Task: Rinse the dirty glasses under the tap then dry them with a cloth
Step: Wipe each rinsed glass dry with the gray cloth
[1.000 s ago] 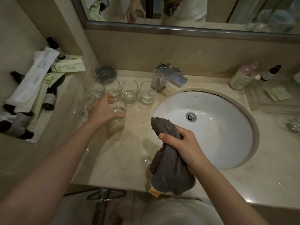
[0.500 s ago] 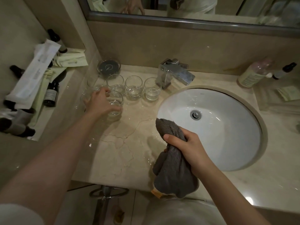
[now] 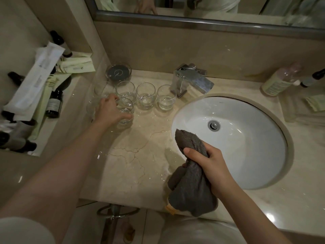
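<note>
glass (image 3: 125, 111) now farther back, upright

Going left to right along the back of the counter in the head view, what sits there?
Dark-bottomed glass dish → three upright glasses in a row → chrome tap → pale lotion bottle.

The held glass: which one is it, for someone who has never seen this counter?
Start at the tap; a row of glasses runs left from it. The held glass stands in front of that row, nearer the counter edge, and alone has the left hand curled round it.
</note>
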